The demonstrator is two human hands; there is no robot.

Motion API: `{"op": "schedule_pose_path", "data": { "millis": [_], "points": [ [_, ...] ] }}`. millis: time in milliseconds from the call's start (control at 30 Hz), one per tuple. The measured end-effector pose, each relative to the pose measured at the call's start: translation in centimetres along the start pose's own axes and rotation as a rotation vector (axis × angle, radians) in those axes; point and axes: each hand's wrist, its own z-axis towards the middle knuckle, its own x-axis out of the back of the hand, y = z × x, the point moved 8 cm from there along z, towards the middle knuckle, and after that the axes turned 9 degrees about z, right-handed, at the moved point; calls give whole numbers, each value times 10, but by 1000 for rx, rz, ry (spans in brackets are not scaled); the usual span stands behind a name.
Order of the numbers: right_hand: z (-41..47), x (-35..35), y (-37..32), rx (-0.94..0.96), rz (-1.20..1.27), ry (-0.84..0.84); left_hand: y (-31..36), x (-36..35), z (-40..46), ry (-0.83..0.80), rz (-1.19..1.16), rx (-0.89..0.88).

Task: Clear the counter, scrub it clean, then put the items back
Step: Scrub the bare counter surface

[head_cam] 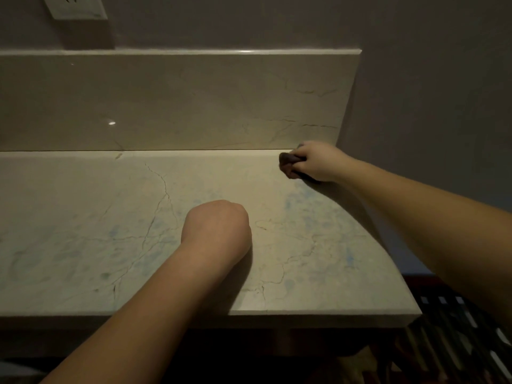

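Note:
A pale marble counter (83,231) with dark veins and faint blue smears fills the view. My right hand (318,162) grips a dark bunched cloth (288,164) and holds it down on the counter's far right corner, beside the backsplash. My left hand (219,225) rests on the middle of the counter with its fingers curled under into a fist, and nothing shows in it. No other items stand on the visible counter.
A marble backsplash (180,101) rises behind the counter, with a white wall socket (74,6) above it at the top left. The counter's right end curves off next to a grey wall (443,92). A dark patterned mat (457,328) lies on the floor below right.

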Motion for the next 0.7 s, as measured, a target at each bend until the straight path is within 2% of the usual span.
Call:
{"op": "schedule_pose_path", "data": {
  "millis": [67,133,233,333,567,700],
  "points": [
    [-11,-3,-10,22,42,7,0,-2,0,-10,8,8],
    [-42,-6,-31,126,97,-28,0,-4,0,-18,11,24],
    [-94,-15,-57,287,125,-189,-1,-9,2,-14,18,40],
    [-99,-15,-54,304,116,-268,-1,-8,4,-1,7,38],
    [-28,-8,-24,147,94,-50,-3,-3,4,36,8,28],
    [-84,-14,-49,240,168,-126,-2,-1,4,50,35,35]
  ]
}}
